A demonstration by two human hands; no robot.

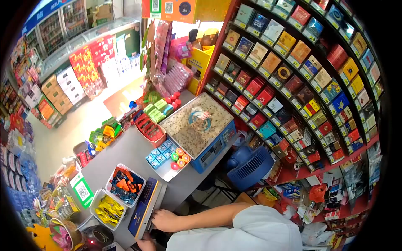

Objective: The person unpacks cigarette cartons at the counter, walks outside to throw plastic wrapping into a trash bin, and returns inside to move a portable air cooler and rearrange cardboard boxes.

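Near the bottom centre, my right hand has its fingers curled at the side of a dark blue and gold flat box standing on the grey counter; whether it grips the box is hidden. Lower down, my left hand is partly visible at the box's bottom end, its fingers mostly out of sight. Just left of the box are a white tub with yellow packets and a white tub with orange and dark packets.
A blue scale with a speckled top stands on the counter, beside a tray of blue boxes and a red box. A blue fan is at the right, below shelves of small boxes. A green code card lies left.
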